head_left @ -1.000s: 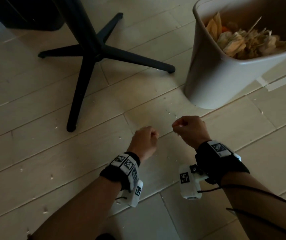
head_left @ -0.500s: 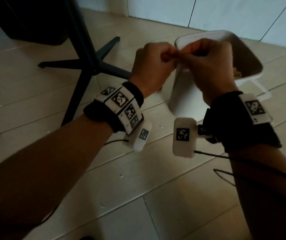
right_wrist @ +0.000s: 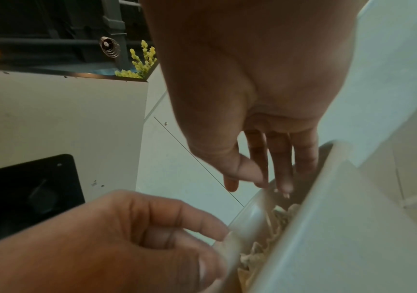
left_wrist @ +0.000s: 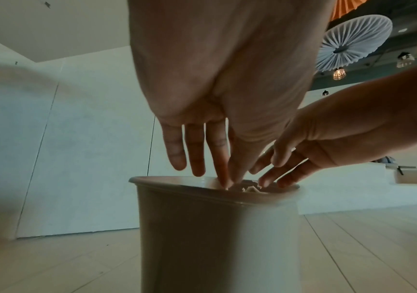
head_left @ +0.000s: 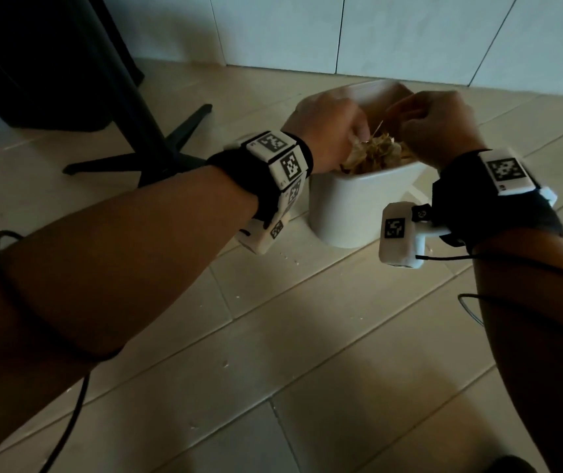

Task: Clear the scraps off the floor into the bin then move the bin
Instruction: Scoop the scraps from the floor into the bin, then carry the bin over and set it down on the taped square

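A white bin (head_left: 351, 209) stands on the pale plank floor, filled near its rim with dry tan scraps (head_left: 375, 153). Both hands hover over its opening. My left hand (head_left: 338, 131) is over the left rim, and in the left wrist view the left hand (left_wrist: 209, 168) points its straight fingers down at the bin (left_wrist: 217, 237). My right hand (head_left: 423, 121) is over the right side. In the right wrist view the right hand (right_wrist: 265, 178) hangs with loose straight fingers above the scraps (right_wrist: 275, 220). Tiny flecks show just under its fingertips. Neither hand visibly holds anything.
A black table base (head_left: 170, 141) with spread legs stands left of the bin. A white panelled wall (head_left: 392, 35) runs close behind it. Small crumbs (head_left: 293, 259) dot the floor in front of the bin. White tape marks (head_left: 413, 194) lie at its right.
Both hands rose from the floor with pinched fingers, met above the bin, and now hang over its opening with fingers loosened. The head view tilted up toward the wall.
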Available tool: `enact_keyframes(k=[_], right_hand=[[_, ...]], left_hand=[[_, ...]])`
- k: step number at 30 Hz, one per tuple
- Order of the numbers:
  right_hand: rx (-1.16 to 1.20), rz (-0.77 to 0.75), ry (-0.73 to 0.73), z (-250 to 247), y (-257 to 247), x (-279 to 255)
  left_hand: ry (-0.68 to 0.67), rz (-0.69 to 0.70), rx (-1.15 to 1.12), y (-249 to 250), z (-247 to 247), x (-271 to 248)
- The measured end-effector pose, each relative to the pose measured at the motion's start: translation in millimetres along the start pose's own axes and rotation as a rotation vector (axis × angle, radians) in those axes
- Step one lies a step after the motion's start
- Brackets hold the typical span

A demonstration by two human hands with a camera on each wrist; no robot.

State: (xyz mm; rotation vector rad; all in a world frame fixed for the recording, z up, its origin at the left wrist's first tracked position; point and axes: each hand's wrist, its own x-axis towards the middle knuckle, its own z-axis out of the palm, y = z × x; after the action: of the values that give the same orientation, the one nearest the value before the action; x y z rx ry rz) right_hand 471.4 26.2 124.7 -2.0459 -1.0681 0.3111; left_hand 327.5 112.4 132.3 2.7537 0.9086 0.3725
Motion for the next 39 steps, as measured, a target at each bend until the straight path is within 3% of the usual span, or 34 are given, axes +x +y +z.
enact_keyframes(k=[3,8,16,21,26,30,35,39], right_hand=[[-0.016,-0.018,0.005,3.7,0.9,-1.3],[-0.041,0.005,0.046,11.1,1.1,1.0],[-0.066,-0.012,-0.062,5.2,2.9,-2.6],[0.008,0.014,0.118,0.9,6.4,-8.1],[0.134,0.193,0.356,-5.3,32.7,-15.4],[0.341,0.392,0.262,11.4,43.6,-26.0],[0.496,0.566,0.167,21.9,32.8,-34.2],[0.668,0.687,0.089,30.0,29.6,-38.3]], left_hand=[[0.028,-0.008,0.041,-0.6,3.8,1.6],[-0.114,-0.020,0.031,-8.6,13.3,-0.2],[0.008,-0.046,-0.197,-26.2,-10.6,-14.9],[0.069,-0.083,-0.266,-44.0,-12.3,-31.2],[0.100,-0.289,-0.344,-61.9,-1.3,-38.8],[-0.038,-0.435,-0.274,-77.0,1.2,-45.1],[-0.236,-0.482,-0.111,-85.7,6.3,-52.7],[-0.482,-0.514,0.147,-104.8,23.4,-61.8]])
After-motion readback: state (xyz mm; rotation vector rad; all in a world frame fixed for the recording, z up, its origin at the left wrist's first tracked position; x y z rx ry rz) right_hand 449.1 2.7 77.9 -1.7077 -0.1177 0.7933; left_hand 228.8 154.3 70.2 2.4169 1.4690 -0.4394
